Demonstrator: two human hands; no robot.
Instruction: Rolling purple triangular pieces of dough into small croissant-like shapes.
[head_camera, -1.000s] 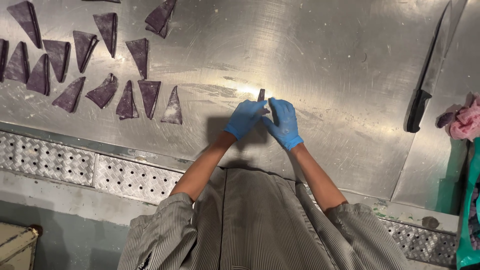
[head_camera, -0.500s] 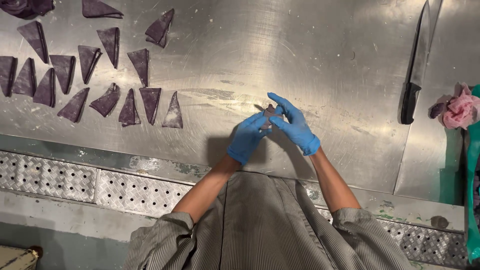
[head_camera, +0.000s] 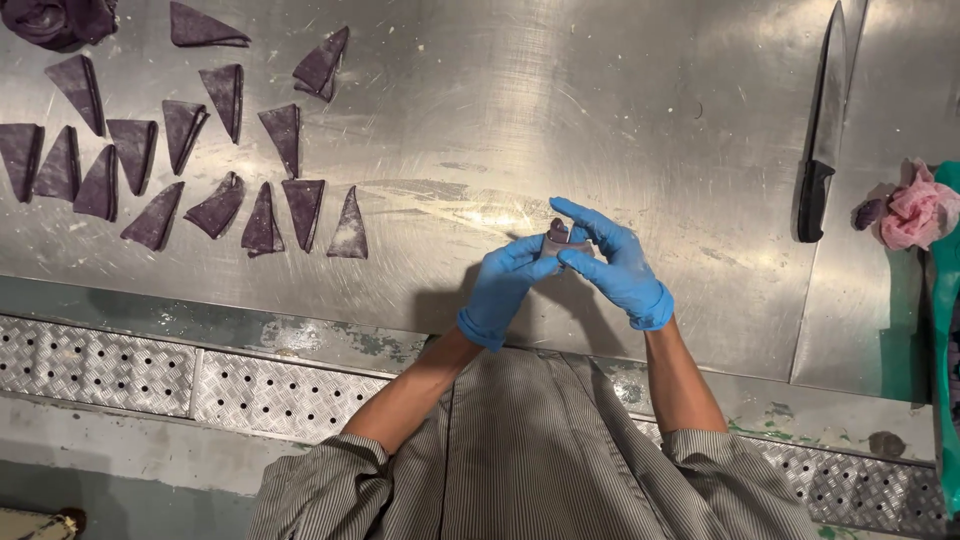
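Head view looks down on us at a steel table (head_camera: 620, 120), both hands in blue gloves raised just above it at the middle of the frame. Our left hand (head_camera: 505, 290) and right hand (head_camera: 615, 265) meet around a small purple piece of dough (head_camera: 558, 238), pinched between the fingertips of both; the left fingers curl shut on it from below, while the right grips with thumb and lower fingers and lets two fingers stick out straight. Only a scrap of the piece shows between the gloves, so we cannot tell its full shape. It looks light, thin and soft, likely to bend or tear if squeezed hard and perhaps a bit tacky against the gloves, so we judge it best held lightly by its edges or corners, as it is now. In the upper left of the frame lie rows of folded purple triangles (head_camera: 200, 150), some dusted pale, well apart from our hands, with a darker lump (head_camera: 55, 20) at the very corner. At the upper right a long knife (head_camera: 825, 120) with a black handle lies along a seam in the table, its blade pointing away from us, well clear of the hands. At the right edge sit a crumpled pink cloth (head_camera: 915, 212) and a green object (head_camera: 945, 330) we cannot make out. Nothing stands between our hands and the triangles.
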